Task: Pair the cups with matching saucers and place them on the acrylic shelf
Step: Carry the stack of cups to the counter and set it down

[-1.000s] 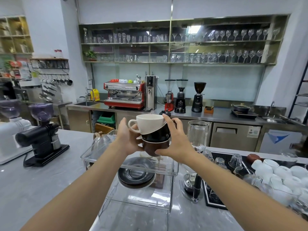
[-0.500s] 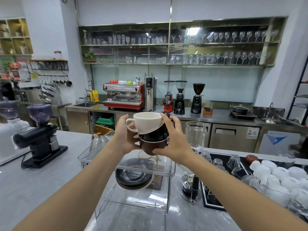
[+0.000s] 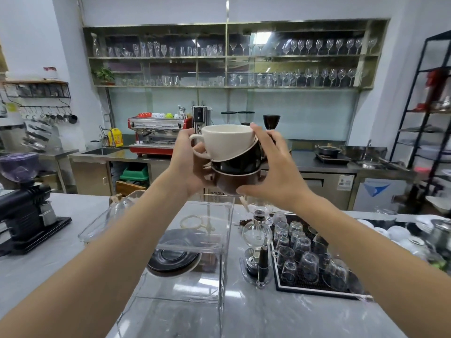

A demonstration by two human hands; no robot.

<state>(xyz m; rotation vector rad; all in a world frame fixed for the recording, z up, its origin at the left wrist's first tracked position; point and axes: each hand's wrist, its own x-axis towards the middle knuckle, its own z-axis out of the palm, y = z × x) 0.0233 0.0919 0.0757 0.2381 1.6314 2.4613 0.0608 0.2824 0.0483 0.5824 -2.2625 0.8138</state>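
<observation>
While both hands are holding the nested cup stack (image 3: 235,159) in the air above the acrylic shelf (image 3: 195,242), the tilted white cup (image 3: 227,140) is risking a slide off the black cup (image 3: 240,159). The left hand (image 3: 188,164) is cupping the stack's left side and the right hand (image 3: 273,172) is gripping its right. The stack's axis is running near vertical, the white cup's handle pointing left; the saucers (image 3: 174,259) are waiting below, inside the shelf.

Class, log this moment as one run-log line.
hands: left hand and right hand hold cup stack | saucers: on acrylic shelf | pairing: not yet done
</observation>
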